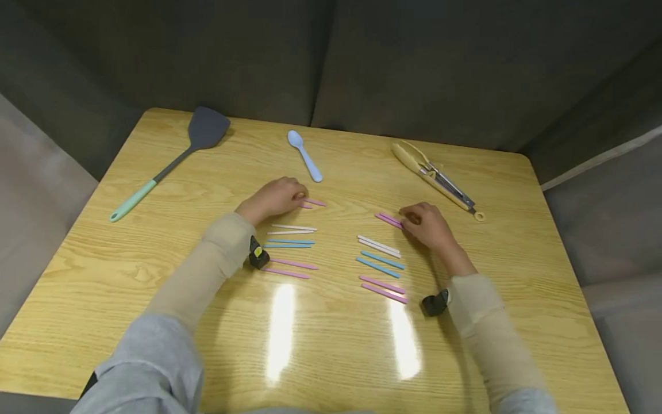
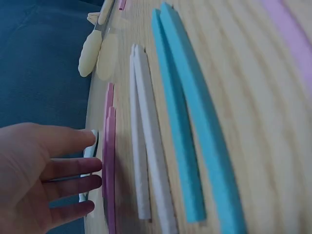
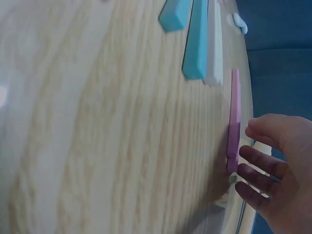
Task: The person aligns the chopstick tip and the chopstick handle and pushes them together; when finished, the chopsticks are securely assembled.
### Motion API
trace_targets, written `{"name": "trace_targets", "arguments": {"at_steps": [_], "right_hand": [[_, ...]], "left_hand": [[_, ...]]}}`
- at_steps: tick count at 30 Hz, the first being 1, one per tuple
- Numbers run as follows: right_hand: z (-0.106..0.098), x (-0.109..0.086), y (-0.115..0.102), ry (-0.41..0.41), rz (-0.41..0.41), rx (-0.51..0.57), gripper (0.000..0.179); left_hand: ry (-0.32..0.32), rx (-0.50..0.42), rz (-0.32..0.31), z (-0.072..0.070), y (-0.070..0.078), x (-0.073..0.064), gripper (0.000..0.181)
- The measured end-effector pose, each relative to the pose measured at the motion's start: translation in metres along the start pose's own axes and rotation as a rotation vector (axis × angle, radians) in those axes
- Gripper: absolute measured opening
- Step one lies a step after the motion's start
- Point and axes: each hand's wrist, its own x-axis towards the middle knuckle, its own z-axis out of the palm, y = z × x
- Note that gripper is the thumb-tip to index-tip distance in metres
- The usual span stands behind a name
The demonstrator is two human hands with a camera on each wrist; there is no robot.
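Observation:
My left hand [image 1: 276, 198] is beside the left ends of a far pink chopstick pair [image 1: 315, 202], partly hiding it. In the left wrist view, the left fingers [image 2: 73, 183] are loosely extended next to those pink chopsticks [image 2: 110, 156] and hold nothing. At the right, my right hand [image 1: 425, 225] is by the right end of another pink pair [image 1: 388, 220]. The right wrist view shows loosely bent fingers [image 3: 261, 180] near these pink chopsticks [image 3: 234, 117], without a grip. Closer to me lie white pairs [image 1: 292, 229], blue pairs [image 1: 380, 264] and nearer pink pairs [image 1: 384, 289].
A dark spatula with a green handle [image 1: 133, 200] lies at the back left of the wooden table [image 1: 341, 356]. A light blue spoon [image 1: 308, 163] lies at back centre, tongs [image 1: 434, 178] at back right. Dark curtains [image 1: 414, 69] stand behind the table.

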Motion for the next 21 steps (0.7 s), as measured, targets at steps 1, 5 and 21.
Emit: {"name": "trace_targets", "arguments": {"at_steps": [1, 5, 21], "right_hand": [[0.0, 0.001, 0.001, -0.006, 0.0, 0.001, 0.033], [0.001, 0.003, 0.004, -0.017, -0.022, 0.012, 0.027], [-0.006, 0.012, -0.002, -0.052, -0.164, -0.181, 0.015]], "left_hand": [[-0.004, 0.006, 0.003, 0.0, 0.0, 0.002, 0.023], [-0.024, 0.044, 0.002, 0.0, -0.002, 0.008, 0.019], [0.031, 0.268, 0.092, 0.005, -0.001, 0.019, 0.009]]}}
